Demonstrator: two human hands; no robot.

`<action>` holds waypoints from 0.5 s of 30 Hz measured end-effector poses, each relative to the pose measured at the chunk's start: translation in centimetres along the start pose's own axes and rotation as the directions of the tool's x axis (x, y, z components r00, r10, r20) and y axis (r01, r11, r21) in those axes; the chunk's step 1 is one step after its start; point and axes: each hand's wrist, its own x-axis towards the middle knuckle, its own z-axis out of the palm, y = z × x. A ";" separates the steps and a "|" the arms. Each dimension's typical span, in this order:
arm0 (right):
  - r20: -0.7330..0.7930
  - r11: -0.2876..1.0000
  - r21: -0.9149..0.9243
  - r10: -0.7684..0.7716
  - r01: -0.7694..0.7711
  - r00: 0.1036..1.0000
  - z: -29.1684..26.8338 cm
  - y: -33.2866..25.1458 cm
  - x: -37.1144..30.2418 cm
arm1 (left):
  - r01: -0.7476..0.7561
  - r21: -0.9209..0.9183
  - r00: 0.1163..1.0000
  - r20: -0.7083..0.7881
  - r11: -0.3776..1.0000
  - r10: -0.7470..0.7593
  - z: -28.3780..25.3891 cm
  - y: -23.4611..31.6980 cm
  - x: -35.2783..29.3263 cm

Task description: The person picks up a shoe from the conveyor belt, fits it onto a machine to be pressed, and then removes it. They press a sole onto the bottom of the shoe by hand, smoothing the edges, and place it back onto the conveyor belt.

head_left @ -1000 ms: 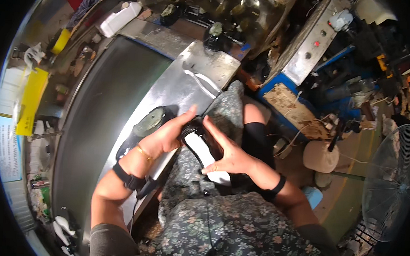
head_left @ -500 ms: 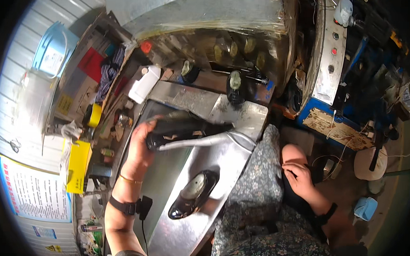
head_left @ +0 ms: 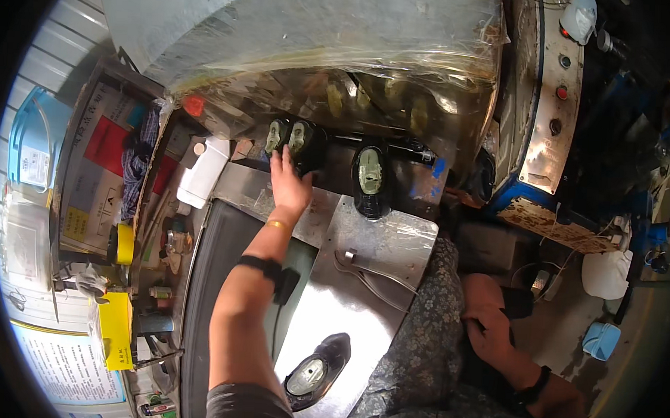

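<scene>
My left hand (head_left: pixel 289 188) reaches to the far side of the bench, fingers stretched out against two black shoes on greenish lasts. One of these, the left shoe (head_left: pixel 276 136), stands close beside the right shoe (head_left: pixel 302 142). Farther right, a third black shoe (head_left: pixel 369 178) on a last stands at the edge of the metal plate. Near me, a glossy black shoe (head_left: pixel 317 372) with a last inside lies on the shiny metal bench top (head_left: pixel 323 298). My right hand (head_left: pixel 490 331) rests by my knee, its fingers mostly hidden. A bent grey strip (head_left: pixel 369 276) lies on the plate.
Behind the shoes hangs a plastic-wrapped metal hood (head_left: pixel 320 29). A white bottle (head_left: pixel 203 172) and a cluttered shelf with a yellow box (head_left: pixel 116 331) line the left. At right stands a machine panel with buttons (head_left: pixel 553 91); a blue container (head_left: pixel 601 341) sits on the floor.
My left hand has moved away and set the black shoe it held beside another at the back. The grey strip now lies on the plate. The view has shifted.
</scene>
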 end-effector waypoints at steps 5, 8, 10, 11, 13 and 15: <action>-0.085 0.998 -0.026 0.059 -0.061 0.995 0.0 0.7 -1.3 | -0.167 -0.227 0.572 0.770 0.959 0.282 -13.5 7.0 -10.5; -0.102 1.000 -0.016 -0.027 0.026 0.994 -0.3 -0.3 -1.0 | -0.066 -0.108 0.498 0.858 0.992 0.127 -20.4 6.0 -22.2; -0.100 1.000 0.008 -0.024 0.025 0.995 -0.1 0.6 -1.7 | 0.222 0.074 0.470 0.866 0.972 -0.173 -22.3 7.7 -28.0; -0.093 0.998 0.056 -0.011 0.017 0.996 0.4 1.0 -2.0 | 0.160 -0.007 0.638 0.764 0.987 -0.098 -22.3 7.2 -32.0; -0.090 0.997 0.062 -0.032 0.038 0.995 1.3 1.2 -2.2 | 0.084 -0.078 0.784 0.621 0.993 -0.018 -21.6 6.0 -36.5; -0.107 0.996 0.086 -0.022 0.032 0.994 1.2 0.7 -2.7 | 0.092 0.024 0.945 0.314 0.995 -0.095 -21.5 6.5 -38.1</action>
